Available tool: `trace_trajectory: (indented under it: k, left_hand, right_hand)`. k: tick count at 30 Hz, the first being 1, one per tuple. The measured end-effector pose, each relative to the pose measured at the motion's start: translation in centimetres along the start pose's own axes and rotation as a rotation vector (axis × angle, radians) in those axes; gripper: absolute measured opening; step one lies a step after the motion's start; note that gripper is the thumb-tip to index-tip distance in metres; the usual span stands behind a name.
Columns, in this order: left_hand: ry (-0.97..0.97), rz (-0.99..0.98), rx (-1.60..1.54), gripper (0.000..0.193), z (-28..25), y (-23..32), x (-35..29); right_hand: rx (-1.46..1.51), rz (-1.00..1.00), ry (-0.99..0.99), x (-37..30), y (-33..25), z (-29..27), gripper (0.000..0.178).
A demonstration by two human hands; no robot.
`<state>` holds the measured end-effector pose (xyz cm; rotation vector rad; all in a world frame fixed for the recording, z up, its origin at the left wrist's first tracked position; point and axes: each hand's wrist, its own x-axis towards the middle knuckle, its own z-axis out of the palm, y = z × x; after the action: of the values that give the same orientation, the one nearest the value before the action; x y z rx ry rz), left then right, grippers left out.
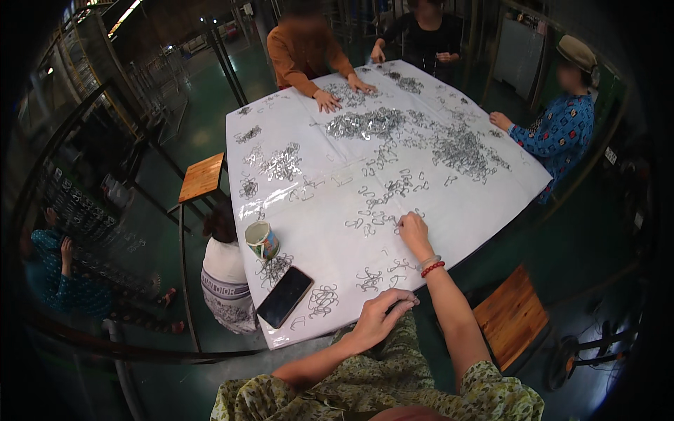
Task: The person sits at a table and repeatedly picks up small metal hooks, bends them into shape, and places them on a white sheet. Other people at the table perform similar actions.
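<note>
Many small bent-wire hooks lie in loose clusters on a white-covered table [477, 224]. My right hand [415, 235], with a red bead bracelet at its wrist, reaches over the table. Its fingers are drawn together at the edge of a scatter of hooks [372, 222]; whatever they pinch is hidden. Close to my body, at the near table edge, my left hand [382, 317] is closed with its fingers pressed together. I cannot make out anything in it. Just beyond it lie two small groups of hooks [369, 280], and another pile [324, 300] sits to its left.
A black phone [285, 297] and an open printed tin [262, 241] stand at the near left. Larger hook heaps [463, 151] cover the far half. Several people are around the table, one with hands [327, 100] on the hooks. Wooden stools [202, 177] flank it.
</note>
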<state>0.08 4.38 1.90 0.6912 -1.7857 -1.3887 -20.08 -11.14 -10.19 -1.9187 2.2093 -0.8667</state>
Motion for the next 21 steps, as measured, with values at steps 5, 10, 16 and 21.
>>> trace_trajectory:
  k: [5, 10, 16, 21]
  left_hand:
    - [0.017, 0.062, -0.012, 0.011, 0.0, -0.2, -0.2]
    - [0.025, 0.028, -0.002, 0.011, 0.0, 0.2, -0.3]
    - [0.025, 0.068, -0.011, 0.008, 1.0, -0.9, -0.1]
    - [0.076, 0.027, -0.053, 0.011, 2.0, -1.6, 0.3]
  right_hand:
    - [-0.174, -0.069, -0.072, -0.1, 0.1, -1.0, 0.011]
    - [0.056, 0.134, -0.048, -0.3, -0.2, -4.5, 0.011]
    - [0.499, -0.012, -0.068, -5.0, -1.4, -10.6, 0.025]
    - [0.665, 0.035, -0.139, -10.8, -6.5, -17.8, 0.036]
